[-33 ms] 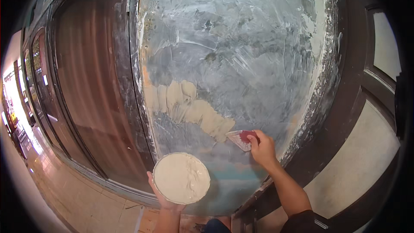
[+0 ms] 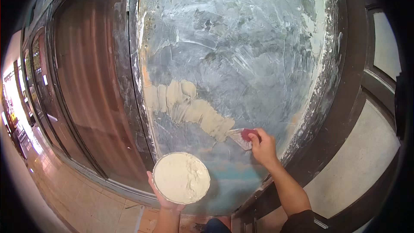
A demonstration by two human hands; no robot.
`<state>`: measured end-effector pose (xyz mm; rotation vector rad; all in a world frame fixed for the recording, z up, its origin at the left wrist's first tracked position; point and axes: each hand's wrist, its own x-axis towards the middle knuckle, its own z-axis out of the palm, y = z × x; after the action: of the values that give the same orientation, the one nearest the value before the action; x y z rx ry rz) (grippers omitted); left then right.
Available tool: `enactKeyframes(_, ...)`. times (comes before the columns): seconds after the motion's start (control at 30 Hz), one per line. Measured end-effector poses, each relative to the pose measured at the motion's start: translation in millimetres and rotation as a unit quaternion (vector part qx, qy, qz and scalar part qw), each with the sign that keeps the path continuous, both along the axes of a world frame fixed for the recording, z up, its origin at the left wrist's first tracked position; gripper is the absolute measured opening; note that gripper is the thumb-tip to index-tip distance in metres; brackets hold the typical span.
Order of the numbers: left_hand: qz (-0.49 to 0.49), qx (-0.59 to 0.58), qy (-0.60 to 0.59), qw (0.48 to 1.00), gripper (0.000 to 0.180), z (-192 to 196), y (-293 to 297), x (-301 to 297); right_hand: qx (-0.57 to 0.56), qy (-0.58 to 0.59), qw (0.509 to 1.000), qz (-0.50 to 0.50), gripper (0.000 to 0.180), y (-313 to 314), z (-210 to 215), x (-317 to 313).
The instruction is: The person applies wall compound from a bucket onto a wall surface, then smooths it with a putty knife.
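Note:
My left hand point(image 2: 161, 196) is wrapped round the side and underside of a round tub of cream-coloured putty point(image 2: 177, 179), low in front of the wall. The putty's surface is smooth on the left and broken up on the right. In my right hand point(image 2: 264, 149) is a putty knife with a red handle point(image 2: 250, 135) and a wide, smeared blade point(image 2: 240, 139). The blade lies at or close to the grey wall point(image 2: 241, 82), beside the lower right end of a band of cream putty point(image 2: 202, 114). That band slopes up to the wall's left edge.
A dark-framed glass door or window with a brown curtain point(image 2: 86, 73) borders the wall on the left. To the right stands dark panelling with pale panels point(image 2: 358, 159). Tiled floor point(image 2: 86, 190) spreads at lower left. Whitish crust lines the wall's right edge point(image 2: 323, 60).
My right hand and the putty knife have shifted upward very slightly. My left hand and the tub stay in place.

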<state>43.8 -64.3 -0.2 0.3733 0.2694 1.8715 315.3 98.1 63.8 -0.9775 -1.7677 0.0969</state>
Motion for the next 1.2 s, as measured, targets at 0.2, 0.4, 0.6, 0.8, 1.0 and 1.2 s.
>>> enactKeyframes(0.2, -0.013, 0.006, -0.013, 1.0, 0.088, 5, -1, -2, -0.024, 0.009, 1.0, 0.005, 0.018, -8, 1, -1)
enactKeyframes(0.4, -0.011, 0.013, -0.012, 1.0, 0.088, 3, 0, 0, -0.02, 0.004, 1.0, -0.003, 0.017, 1, -3, -1)
enactKeyframes(0.6, 0.0, 0.017, -0.003, 1.0, 0.088, 4, -3, 0, -0.014, 0.055, 0.998, 0.021, 0.018, -2, -5, 1)
enactKeyframes(0.8, 0.007, 0.001, 0.007, 1.0, 0.088, 4, -6, 0, -0.025, 0.014, 1.0, 0.008, 0.016, -4, -5, -9)
enactKeyframes(1.0, 0.018, 0.018, -0.006, 1.0, 0.085, 3, -9, -3, 0.023, 0.079, 0.997, 0.011, 0.015, -4, 3, -1)
enactKeyframes(1.2, 0.004, 0.017, 0.007, 1.0, 0.084, 7, -9, 0, -0.027, 0.011, 0.999, 0.017, 0.017, 2, -27, -5)
